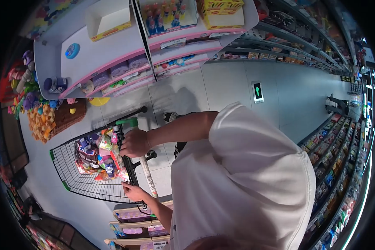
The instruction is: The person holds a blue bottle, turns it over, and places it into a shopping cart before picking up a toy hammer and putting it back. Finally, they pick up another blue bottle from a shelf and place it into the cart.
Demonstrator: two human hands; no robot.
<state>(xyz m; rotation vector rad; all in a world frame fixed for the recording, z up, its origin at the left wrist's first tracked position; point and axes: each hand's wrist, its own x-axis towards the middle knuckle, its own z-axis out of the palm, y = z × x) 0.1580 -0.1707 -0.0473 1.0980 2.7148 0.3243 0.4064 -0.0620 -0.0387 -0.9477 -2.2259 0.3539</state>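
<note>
In front of me stands a wire shopping cart (71, 183) with green corner pieces. Inside it lies a heap of colourful snack packages (105, 143), with a purple-labelled jar (109, 166) among them. My right hand (135, 143) is over the cart's back rim by the green handle end (128, 121), fingers curled down beside the packages. Lower in view, my left hand (136, 192) is at the same rim, its fingers bent together near a white and pink wrapper (123, 174). What either hand grips is too small to make out. The handlebar (148, 177) runs between my forearms.
A white and pink shelf unit (108, 54) holds boxes, bottles and a jar. A wicker basket (73, 116) with plush toys stands beyond the cart. Low shelves (141, 229) stand beside my left arm. Long product racks (337, 162) line the aisle, where a floor sign (257, 91) shows a green arrow.
</note>
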